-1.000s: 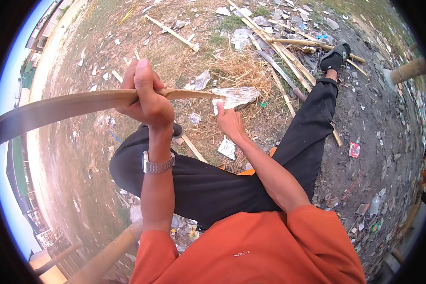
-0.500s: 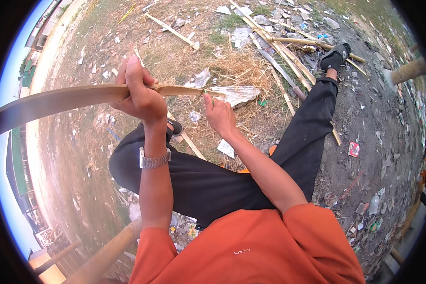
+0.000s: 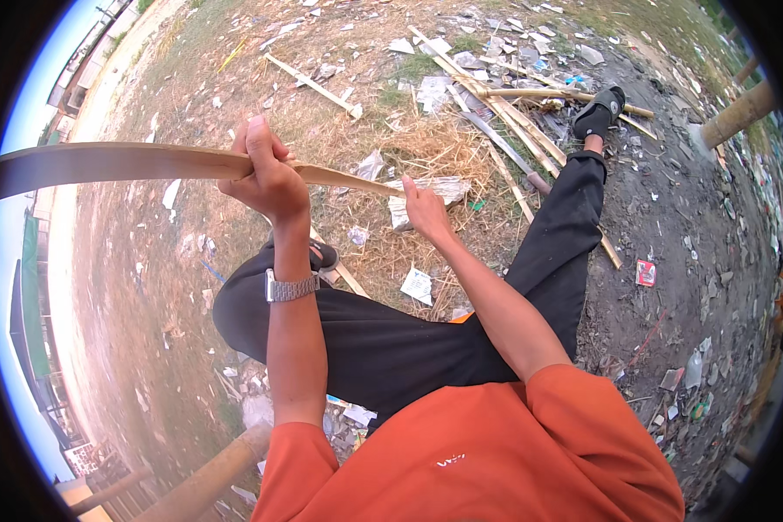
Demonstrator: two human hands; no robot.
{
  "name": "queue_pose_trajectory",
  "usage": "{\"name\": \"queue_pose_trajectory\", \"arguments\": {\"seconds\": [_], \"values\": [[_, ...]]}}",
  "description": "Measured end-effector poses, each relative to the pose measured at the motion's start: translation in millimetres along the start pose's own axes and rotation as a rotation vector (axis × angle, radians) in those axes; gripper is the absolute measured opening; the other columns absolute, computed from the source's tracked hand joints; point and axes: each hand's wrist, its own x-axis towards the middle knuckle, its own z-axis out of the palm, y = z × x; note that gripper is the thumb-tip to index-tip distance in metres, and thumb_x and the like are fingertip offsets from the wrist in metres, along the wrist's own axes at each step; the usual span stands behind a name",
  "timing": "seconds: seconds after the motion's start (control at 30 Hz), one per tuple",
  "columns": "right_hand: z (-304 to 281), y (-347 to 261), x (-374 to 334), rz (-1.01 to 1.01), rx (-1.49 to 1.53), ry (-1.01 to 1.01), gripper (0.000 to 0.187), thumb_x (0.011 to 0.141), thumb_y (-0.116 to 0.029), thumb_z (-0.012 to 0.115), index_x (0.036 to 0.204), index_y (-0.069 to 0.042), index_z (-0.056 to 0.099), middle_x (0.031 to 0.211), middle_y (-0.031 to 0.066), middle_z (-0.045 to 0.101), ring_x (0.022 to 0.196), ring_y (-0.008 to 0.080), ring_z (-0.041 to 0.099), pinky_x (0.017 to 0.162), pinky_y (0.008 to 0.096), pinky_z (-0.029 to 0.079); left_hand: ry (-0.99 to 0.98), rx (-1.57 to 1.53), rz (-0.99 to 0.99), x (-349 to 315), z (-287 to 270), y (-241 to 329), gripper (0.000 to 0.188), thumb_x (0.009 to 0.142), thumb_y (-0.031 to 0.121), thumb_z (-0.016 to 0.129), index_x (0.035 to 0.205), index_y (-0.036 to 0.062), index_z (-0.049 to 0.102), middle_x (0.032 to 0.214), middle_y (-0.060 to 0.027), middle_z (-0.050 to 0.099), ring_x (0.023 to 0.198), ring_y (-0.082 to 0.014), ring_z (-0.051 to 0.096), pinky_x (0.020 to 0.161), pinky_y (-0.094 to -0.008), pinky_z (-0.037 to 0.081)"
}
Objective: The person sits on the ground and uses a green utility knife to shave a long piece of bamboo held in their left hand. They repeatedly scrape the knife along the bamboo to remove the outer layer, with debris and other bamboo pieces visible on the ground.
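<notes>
My left hand (image 3: 270,174), with a metal-banded watch (image 3: 292,287) at the wrist, is closed around a long flat bamboo strip (image 3: 122,163). The strip's wide part runs off to the left, close to the camera. Its narrow end slopes down to the right as far as my right hand (image 3: 427,211). That hand is closed, thumb stretched along the top, at the strip's tip. What sits inside its fingers is hidden. A pale, weathered piece of wood (image 3: 448,189) lies on the ground behind the tip.
A machete-like blade (image 3: 502,139) rests among bamboo sticks (image 3: 528,126) beyond my hands. Straw (image 3: 426,143) and scattered litter cover the ground. My legs in black trousers (image 3: 548,248) spread to both sides. Bamboo poles stand at right (image 3: 739,115) and lower left (image 3: 204,470).
The strip has tilted, its left part rising and its tip dropping. My right hand has shifted slightly right, and a green bit by its thumb no longer shows. The whole view has shifted a little.
</notes>
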Motion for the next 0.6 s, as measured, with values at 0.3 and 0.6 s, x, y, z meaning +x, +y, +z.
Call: {"name": "queue_pose_trajectory", "arguments": {"seconds": [0.3, 0.6], "values": [[43, -11, -30, -0.127, -0.063, 0.011, 0.068, 0.095, -0.054, 0.028, 0.086, 0.002, 0.064, 0.08, 0.0342, 0.061, 0.084, 0.0497, 0.06, 0.078, 0.0545, 0.047, 0.118, 0.13, 0.002, -6, 3, 4, 0.041, 0.088, 0.012, 0.051, 0.048, 0.0043, 0.045, 0.045, 0.0006, 0.042, 0.043, -0.0068, 0.038, 0.043, -0.024, 0.026], [49, 14, -22, -0.078, -0.261, 0.109, 0.066, 0.095, -0.054, 0.027, 0.097, 0.0, 0.065, 0.088, 0.033, 0.062, 0.087, 0.0454, 0.062, 0.079, 0.0538, 0.048, 0.192, 0.119, -0.062, 5, -11, -1, 0.04, 0.088, 0.012, 0.05, 0.049, 0.0045, 0.045, 0.046, -0.0003, 0.043, 0.044, -0.0078, 0.039, 0.044, -0.026, 0.028]]}}
